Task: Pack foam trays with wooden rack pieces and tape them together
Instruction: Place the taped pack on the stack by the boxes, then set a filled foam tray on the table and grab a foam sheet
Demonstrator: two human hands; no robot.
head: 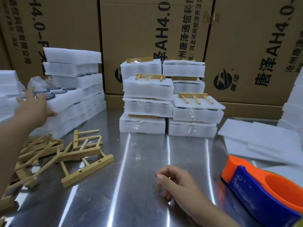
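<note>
One head-worn camera looks forward and down, close over the steel table (144, 161), towards stacked foam trays (147, 89) and cardboard boxes (147, 30), its left edge seemingly blurred.

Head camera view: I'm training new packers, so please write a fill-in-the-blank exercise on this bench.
1. The tape dispenser is blue and ____.
2. The loose rack pieces are made of ____.
3. The foam tray by the left hand holds dark discs that are ____ in shape.
Missing words: orange; wood; round.
</note>
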